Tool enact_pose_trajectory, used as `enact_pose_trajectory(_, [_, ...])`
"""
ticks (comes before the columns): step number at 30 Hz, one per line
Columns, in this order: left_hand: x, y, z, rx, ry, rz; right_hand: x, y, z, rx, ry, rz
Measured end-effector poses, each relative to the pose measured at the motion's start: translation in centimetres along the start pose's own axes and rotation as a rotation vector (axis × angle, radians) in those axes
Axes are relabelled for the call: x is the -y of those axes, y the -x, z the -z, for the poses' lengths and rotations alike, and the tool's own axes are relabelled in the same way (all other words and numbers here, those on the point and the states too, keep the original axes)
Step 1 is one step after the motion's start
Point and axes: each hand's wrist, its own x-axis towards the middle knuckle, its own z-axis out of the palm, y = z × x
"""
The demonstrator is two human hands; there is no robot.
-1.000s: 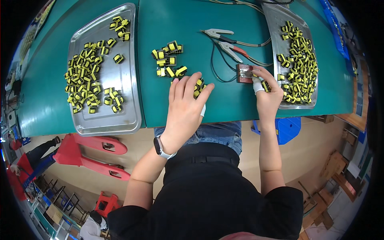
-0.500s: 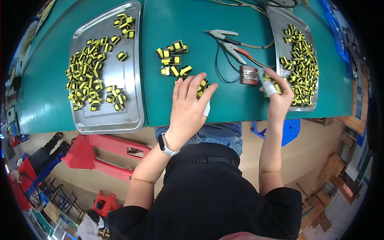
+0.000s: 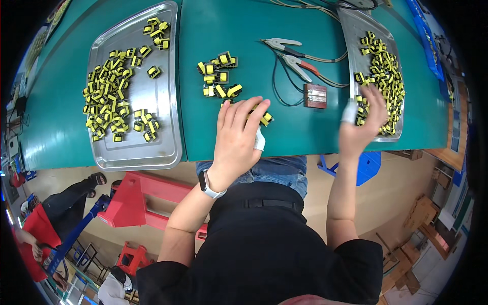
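Closest to the near edge of the desk (image 3: 300,134), the left hand (image 3: 236,137) lay over a few yellow-and-black parts (image 3: 267,119), one jutting out beside the index finger. The hand seemed to keep them gathered; whether it pinched any, I could not tell. The right hand (image 3: 362,127) hung over the left edge of the right tray (image 3: 360,29), by the near end of the right heap (image 3: 389,91); its fingers were blurred, but the thumb stood apart and the grip looked released. White thumb covers (image 3: 349,112) probably guarded the skin.

Between the hands, nearer the right, sat a red-brown block (image 3: 315,96), presumably there for short reach. A small cluster (image 3: 218,79) lay just beyond the left fingertips, likely for the same reason. Farther off, two clips (image 3: 297,68) rested behind the block, their leads (image 3: 325,60) running toward the far right corner, perhaps to spare the front.

As for room, green surface spread sideways from the left hand to the block. The left tray's (image 3: 160,99) right rim bounded the cluster's side; the right tray's raised rim and the leads hemmed in the other
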Motion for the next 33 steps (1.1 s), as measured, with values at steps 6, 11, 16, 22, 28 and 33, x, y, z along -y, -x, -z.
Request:
enact_pose_trajectory(6, [0.2, 0.3, -0.2, -0.062, 0.004, 0.042, 7.2, 2.6, -1.6, 0.574, -0.698, 0.146])
enact_pose_trajectory(11, [-0.1, 0.5, -0.3, -0.11, -0.049, 0.059, 7.5, 3.7, -1.9, 0.696, -0.734, 0.016])
enact_pose_trajectory(16, [0.1, 0.5, -0.2, -0.1, -0.047, 0.049, 7.2, 3.3, -0.6, 0.669, -0.6, 0.017])
enact_pose_trajectory(22, [0.0, 0.2, 0.0, -0.057, -0.018, 0.041, 6.5, 3.5, -0.2, 0.603, -0.468, -0.105])
enact_pose_trajectory(28, [0.0, 0.3, -0.1, -0.04, -0.037, 0.047, 6.1, 4.1, 0.6, 0.591, -0.635, 0.093])
enact_pose_trajectory(33, [-0.2, 0.1, 0.0, -0.034, -0.031, 0.043, 5.8, 5.3, 0.3, 0.701, -0.586, 0.157])
